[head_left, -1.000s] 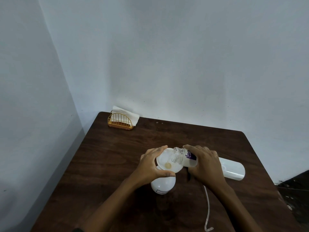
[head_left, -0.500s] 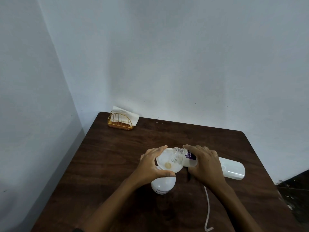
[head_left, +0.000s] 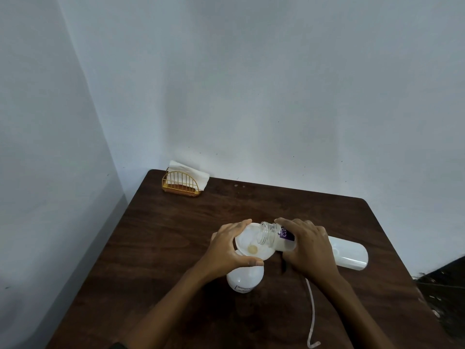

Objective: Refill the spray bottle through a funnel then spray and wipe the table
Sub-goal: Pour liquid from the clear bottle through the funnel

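So we're mid-refill here. The spray bottle (head_left: 245,279) stands upright near the middle of the table (head_left: 163,248) with the white funnel (head_left: 244,239) seated in its neck. The left hand (head_left: 226,250) is wrapped round the funnel rim from the 9 o'clock side to steady it. The right hand (head_left: 309,248) grips a small clear bottle with a purple label (head_left: 276,238), tipped nearly flat, its open mouth over the funnel bowl from 3 o'clock (can't make out any stream, so no idea how much has gone in). A thin white tube (head_left: 312,313) lies loose at the spray bottle's 5 o'clock. I'd guess it's the sprayer's dip tube, so the head needs screwing back on. Spraying and wiping haven't started, I'd say: the napkins (head_left: 188,172) sit in the gold holder (head_left: 181,187) at the table's 11 o'clock corner.
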